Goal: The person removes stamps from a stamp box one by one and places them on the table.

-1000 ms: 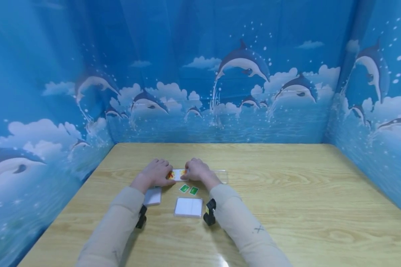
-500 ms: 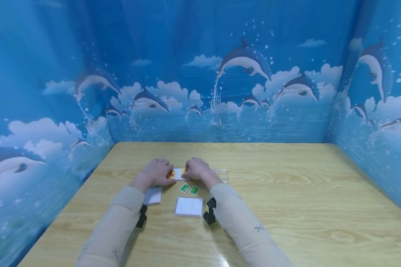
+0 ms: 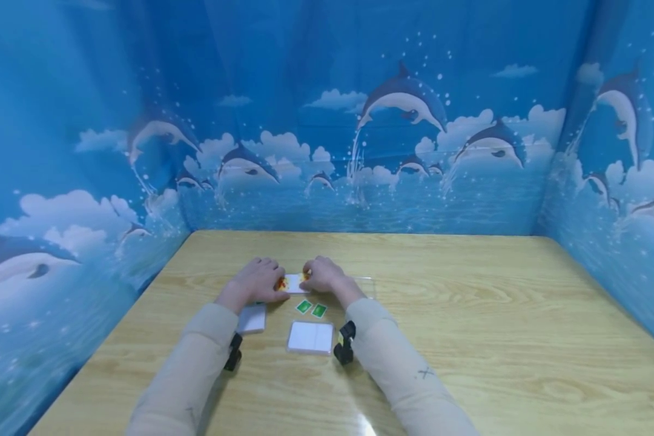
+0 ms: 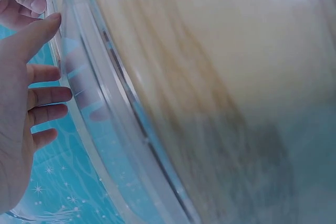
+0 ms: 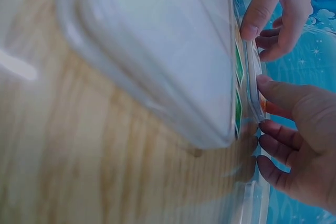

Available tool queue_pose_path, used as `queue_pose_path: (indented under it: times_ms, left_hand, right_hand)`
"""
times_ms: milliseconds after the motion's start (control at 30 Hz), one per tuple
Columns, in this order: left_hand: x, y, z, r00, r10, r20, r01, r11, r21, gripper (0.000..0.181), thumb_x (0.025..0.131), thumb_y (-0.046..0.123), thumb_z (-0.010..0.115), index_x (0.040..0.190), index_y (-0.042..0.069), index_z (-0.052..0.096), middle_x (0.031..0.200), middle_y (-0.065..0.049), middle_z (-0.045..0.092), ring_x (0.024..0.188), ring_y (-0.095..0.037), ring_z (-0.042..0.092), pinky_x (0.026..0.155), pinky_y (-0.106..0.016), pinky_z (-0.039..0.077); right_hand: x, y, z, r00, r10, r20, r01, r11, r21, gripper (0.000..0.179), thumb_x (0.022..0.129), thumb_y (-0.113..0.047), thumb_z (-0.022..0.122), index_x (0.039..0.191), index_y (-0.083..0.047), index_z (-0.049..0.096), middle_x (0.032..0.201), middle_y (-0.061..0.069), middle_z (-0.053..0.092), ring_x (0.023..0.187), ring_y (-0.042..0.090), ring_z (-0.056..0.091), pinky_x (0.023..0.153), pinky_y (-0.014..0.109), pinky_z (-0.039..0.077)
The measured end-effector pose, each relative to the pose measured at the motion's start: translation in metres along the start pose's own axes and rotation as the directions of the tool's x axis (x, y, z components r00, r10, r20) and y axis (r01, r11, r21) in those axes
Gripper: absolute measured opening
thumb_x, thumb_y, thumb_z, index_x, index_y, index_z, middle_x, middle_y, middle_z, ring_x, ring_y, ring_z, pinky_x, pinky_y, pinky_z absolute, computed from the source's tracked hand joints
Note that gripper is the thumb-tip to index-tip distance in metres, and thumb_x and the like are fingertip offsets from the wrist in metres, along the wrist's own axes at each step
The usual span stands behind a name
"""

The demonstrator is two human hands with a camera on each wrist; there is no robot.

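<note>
A flat, clear-edged case [image 3: 293, 283] with a white face and red-and-yellow patches lies between the two hands in the head view. My left hand [image 3: 258, 281] grips its left end, thumb on the near side and fingers beyond. At the other end, my right hand [image 3: 325, 276] holds it between thumb and fingers. In the right wrist view the right thumb [image 5: 283, 94] touches the case's edge, with the left hand [image 5: 278, 17] above it. Two small green cards [image 3: 304, 306] with white borders lie just in front. The hands cover both ends of the case.
Nearer the body lies a clear box [image 3: 311, 337] with two white panels. A white stack [image 3: 252, 318] sits beside the left forearm. Behind the right wrist shows a transparent tray [image 3: 367, 286]. Dolphin-printed blue curtains [image 3: 327, 200] enclose the wooden table [image 3: 496, 315].
The head view has shifted slightly, moving the scene a little to the right in the picture. Both hands keep their hold on the case, in nearly the same pose.
</note>
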State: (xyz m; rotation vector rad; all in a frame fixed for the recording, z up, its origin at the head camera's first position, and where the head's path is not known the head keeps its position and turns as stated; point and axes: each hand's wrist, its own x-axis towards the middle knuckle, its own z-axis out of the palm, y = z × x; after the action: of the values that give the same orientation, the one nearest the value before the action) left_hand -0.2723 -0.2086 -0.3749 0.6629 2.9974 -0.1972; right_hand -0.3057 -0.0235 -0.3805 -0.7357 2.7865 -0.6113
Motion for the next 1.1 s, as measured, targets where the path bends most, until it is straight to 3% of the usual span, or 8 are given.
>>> queue_pose_path:
  times_ms: [333, 633, 933, 1100]
  left_hand:
    - [0.002, 0.002, 0.002, 1.000, -0.002, 0.004, 0.002, 1.000, 0.003, 0.055, 0.085, 0.057, 0.053, 0.114, 0.010, 0.058, 0.103, -0.006, 0.055, 0.104, -0.026, 0.049, 0.095, -0.047, 0.034]
    - [0.002, 0.001, 0.001, 1.000, -0.010, 0.001, 0.010, 1.000, 0.003, 0.057, 0.085, 0.057, 0.052, 0.117, 0.010, 0.058, 0.108, -0.008, 0.055, 0.109, -0.028, 0.048, 0.098, -0.047, 0.033]
    - [0.002, 0.002, -0.003, 1.000, -0.007, 0.000, 0.007, 1.000, 0.001, 0.059, 0.085, 0.058, 0.052, 0.117, 0.009, 0.057, 0.112, -0.010, 0.056, 0.111, -0.029, 0.048, 0.099, -0.048, 0.032]
    - [0.002, 0.001, -0.001, 1.000, -0.002, 0.001, 0.002, 1.000, 0.002, 0.061, 0.085, 0.059, 0.052, 0.119, 0.009, 0.057, 0.114, -0.011, 0.056, 0.112, -0.029, 0.047, 0.100, -0.048, 0.032]
  right_hand:
    - [0.007, 0.008, 0.004, 0.998, -0.040, -0.057, 0.040, 0.999, -0.010, 0.028, 0.085, -0.022, 0.067, 0.108, -0.008, 0.063, 0.101, 0.005, 0.060, 0.093, 0.019, 0.055, 0.082, 0.032, 0.046]
    - [0.009, 0.011, 0.003, 0.991, -0.070, -0.114, 0.065, 0.997, -0.044, 0.008, 0.086, -0.016, 0.064, 0.092, -0.010, 0.065, 0.084, 0.001, 0.058, 0.078, 0.016, 0.054, 0.071, 0.028, 0.046]
    - [0.005, 0.017, -0.003, 0.994, -0.055, -0.097, 0.059, 0.998, 0.032, 0.010, 0.087, -0.017, 0.064, 0.080, -0.010, 0.064, 0.074, 0.000, 0.057, 0.068, 0.015, 0.051, 0.062, 0.026, 0.043]
    - [0.003, 0.024, -0.005, 0.996, -0.054, -0.066, 0.062, 0.990, 0.130, 0.013, 0.088, -0.018, 0.063, 0.077, -0.010, 0.063, 0.073, 0.001, 0.057, 0.066, 0.014, 0.051, 0.061, 0.026, 0.042]
